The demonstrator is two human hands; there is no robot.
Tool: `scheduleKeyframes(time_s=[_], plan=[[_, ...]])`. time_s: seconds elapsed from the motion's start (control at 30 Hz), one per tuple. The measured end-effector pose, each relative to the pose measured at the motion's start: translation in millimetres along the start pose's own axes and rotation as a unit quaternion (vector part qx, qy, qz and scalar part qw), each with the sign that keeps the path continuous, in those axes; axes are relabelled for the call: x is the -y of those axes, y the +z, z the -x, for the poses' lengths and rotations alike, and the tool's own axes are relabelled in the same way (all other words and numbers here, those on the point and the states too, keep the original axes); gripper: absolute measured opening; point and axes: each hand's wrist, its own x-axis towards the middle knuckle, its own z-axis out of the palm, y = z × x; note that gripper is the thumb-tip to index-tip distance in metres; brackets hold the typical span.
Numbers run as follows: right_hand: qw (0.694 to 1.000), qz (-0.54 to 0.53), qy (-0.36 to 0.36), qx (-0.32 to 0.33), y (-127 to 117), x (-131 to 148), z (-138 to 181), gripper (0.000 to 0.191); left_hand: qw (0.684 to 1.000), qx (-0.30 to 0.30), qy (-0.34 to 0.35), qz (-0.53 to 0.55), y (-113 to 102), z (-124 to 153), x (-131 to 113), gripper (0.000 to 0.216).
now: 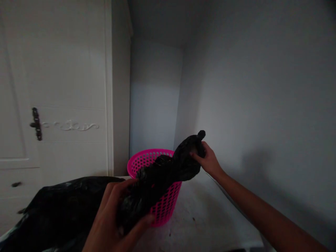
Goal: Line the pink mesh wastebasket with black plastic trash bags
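While held at two places, a black bag (164, 175) slants across a pink basket (168, 208)

Nearest to the camera, the left hand (111, 217) is curled around the lower part of the bag, with the plastic between its thumb and fingers. Just beside it, on the left, spreads a large heap of black plastic (70, 201); whether it joins the held bag cannot be told.

From the left hand, the crumpled bag rises to the right, passing in front of the basket's rim and covering part of its side. Whether it touches the rim is unclear. Well apart from the left hand, the right hand (208, 159) is clamped on the far end, thumb on the near side, with a small dark knot (201, 134) sticking up just above the fingers.

Behind the bag, the basket, full of small holes, stands on a pale tabletop (210, 213) marked with a few dark specks (193, 219).

Farther back on the left is a white wardrobe (68, 70) with a dark handle (36, 124) and a raised scroll (76, 125). A plain grey wall (252, 87) fills the right.
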Motion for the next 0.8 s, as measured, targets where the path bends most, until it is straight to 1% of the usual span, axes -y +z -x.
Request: scheduleKeyframes(time_s=[0.03, 0.07, 0.1, 0.13, 0.17, 0.23, 0.3, 0.37, 0.4, 0.43, 0.5, 0.6, 0.63, 0.7, 0.8], plan=[[1.000, 0.008, 0.003, -0.002, 1, 4, 0, 0.046, 0.999, -0.006, 0.010, -0.034, 4, 1, 2, 0.056], [1.000, 0.006, 0.008, -0.003, 2, 6, 1, 0.046, 0.999, -0.008, 0.004, -0.040, 7, 2, 5, 0.048], [1.000, -0.005, 0.015, -0.003, 3, 8, 2, 0.044, 1.000, -0.013, -0.018, -0.012, 9, 3, 10, 0.040], [0.999, -0.025, 0.025, -0.007, 2, 9, 3, 0.041, 0.998, -0.022, -0.052, 0.039, 10, 4, 15, 0.035], [0.998, -0.052, 0.040, -0.016, 1, 8, 4, 0.039, 0.991, -0.034, -0.091, 0.095, 10, 5, 21, 0.034], [0.988, -0.125, 0.089, -0.028, -2, 4, 9, 0.039, 0.967, -0.066, -0.164, 0.184, 9, 8, 29, 0.040], [0.964, -0.213, 0.156, -0.011, -5, -2, 14, 0.046, 0.953, -0.077, -0.200, 0.215, 7, 10, 31, 0.045], [0.938, -0.278, 0.207, 0.020, -6, -9, 21, 0.055, 0.954, -0.075, -0.208, 0.201, 5, 11, 29, 0.045], [0.930, -0.295, 0.218, 0.032, -5, -13, 25, 0.057, 0.958, -0.079, -0.205, 0.185, 5, 12, 28, 0.043], [0.928, -0.298, 0.220, 0.036, -4, -18, 29, 0.059, 0.962, -0.081, -0.198, 0.167, 7, 13, 27, 0.041], [0.941, -0.265, 0.207, 0.027, 0, -32, 36, 0.058, 0.969, -0.098, -0.182, 0.138, 12, 14, 29, 0.036], [0.963, -0.181, 0.198, -0.011, 9, -61, 45, 0.045, 0.977, -0.100, -0.159, 0.104, 27, 10, 42, 0.040], [0.963, -0.168, 0.208, -0.022, 12, -70, 46, 0.041, 0.977, -0.102, -0.159, 0.095, 32, 6, 47, 0.045], [0.952, -0.177, 0.249, -0.026, 21, -85, 47, 0.037, 0.970, -0.112, -0.185, 0.110, 39, -3, 57, 0.054], [0.929, -0.220, 0.298, -0.010, 33, -89, 43, 0.041, 0.951, -0.141, -0.213, 0.173, 40, -19, 64, 0.059]])
